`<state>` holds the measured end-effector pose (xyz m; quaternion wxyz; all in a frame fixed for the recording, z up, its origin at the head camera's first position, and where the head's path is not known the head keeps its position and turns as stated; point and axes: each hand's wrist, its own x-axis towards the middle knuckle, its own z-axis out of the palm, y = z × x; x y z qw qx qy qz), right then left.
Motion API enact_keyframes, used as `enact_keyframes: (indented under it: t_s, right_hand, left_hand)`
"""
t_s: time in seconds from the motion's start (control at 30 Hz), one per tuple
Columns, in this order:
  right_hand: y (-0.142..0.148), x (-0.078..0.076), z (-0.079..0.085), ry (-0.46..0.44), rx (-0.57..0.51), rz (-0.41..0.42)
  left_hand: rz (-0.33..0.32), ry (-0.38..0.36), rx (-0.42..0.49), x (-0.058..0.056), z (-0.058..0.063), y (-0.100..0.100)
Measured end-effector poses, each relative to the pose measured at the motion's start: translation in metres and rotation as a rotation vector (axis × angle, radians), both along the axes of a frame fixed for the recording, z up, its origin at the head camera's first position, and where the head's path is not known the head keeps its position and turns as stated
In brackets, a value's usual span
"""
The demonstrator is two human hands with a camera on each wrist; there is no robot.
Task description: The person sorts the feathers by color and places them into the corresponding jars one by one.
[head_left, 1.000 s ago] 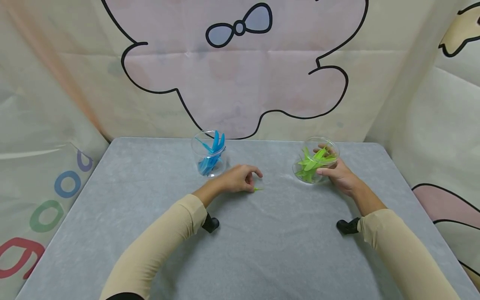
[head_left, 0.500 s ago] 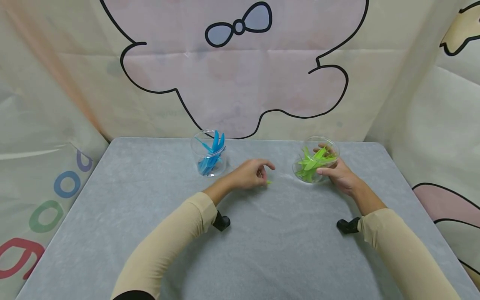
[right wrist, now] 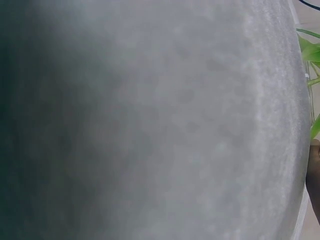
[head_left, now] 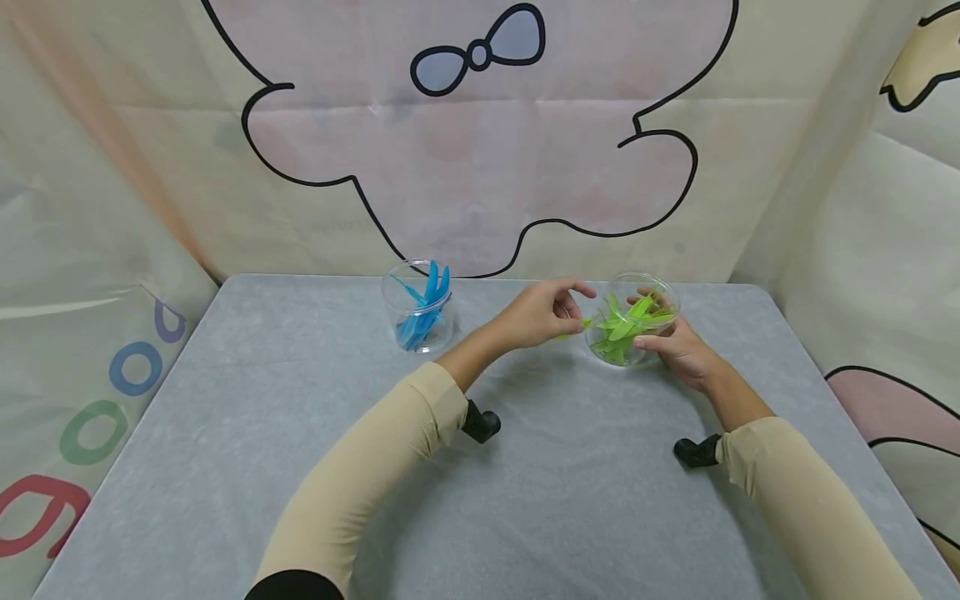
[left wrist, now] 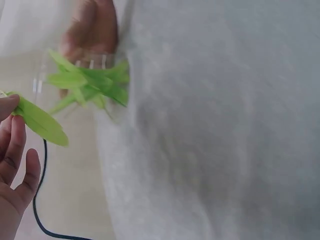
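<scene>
My left hand [head_left: 534, 317] pinches a green feather [left wrist: 44, 127] between thumb and fingertips, just left of a clear plastic cup [head_left: 595, 352]. Several more green feathers [head_left: 628, 329] fill that cup, their tips reaching toward its rim. On the cup's right side my right hand [head_left: 686, 357] grips it, thumb in front and fingers behind the clear wall. In the left wrist view the held feather overlaps the side nearest this hand. Only a sliver of the right hand [right wrist: 313, 172] shows in the right wrist view.
A second clear cup [head_left: 444, 337] with several blue feathers [head_left: 423, 317] stands at the back, left of my left arm. Grey cloth [head_left: 570, 500] covers the table, whose back edge runs just behind both cups. A printed backdrop [head_left: 480, 167] rises behind it.
My left hand has carried the green feather up and to the right, from mid-table to the green feathers' cup. The right hand and both cups have stayed in place.
</scene>
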<state>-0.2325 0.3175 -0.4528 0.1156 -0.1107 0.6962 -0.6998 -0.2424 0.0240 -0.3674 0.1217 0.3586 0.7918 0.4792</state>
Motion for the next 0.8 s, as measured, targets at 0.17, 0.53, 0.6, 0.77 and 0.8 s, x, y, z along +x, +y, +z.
enact_keyframes:
  t_s: [0.17, 0.53, 0.6, 0.77, 0.8]
  right_hand:
    - [0.0, 0.0, 0.0, 0.006, 0.005, -0.001]
    - [0.0, 0.0, -0.002, 0.028, -0.012, 0.002]
    - [0.001, 0.001, -0.002, 0.033, -0.011, 0.004]
    - [0.001, 0.001, -0.001, 0.045, 0.002, 0.008]
    - [0.001, 0.001, -0.001, 0.046, 0.002, 0.009]
  left_hand:
    - [0.004, 0.011, 0.067, -0.002, 0.013, 0.011]
    - [0.068, 0.058, 0.194, -0.003, 0.028, 0.033]
    - [0.078, 0.073, 0.208, -0.003, 0.03, 0.037]
    - [0.109, 0.092, 0.24, -0.005, 0.036, 0.046]
    - [0.115, 0.094, 0.243, -0.006, 0.037, 0.048]
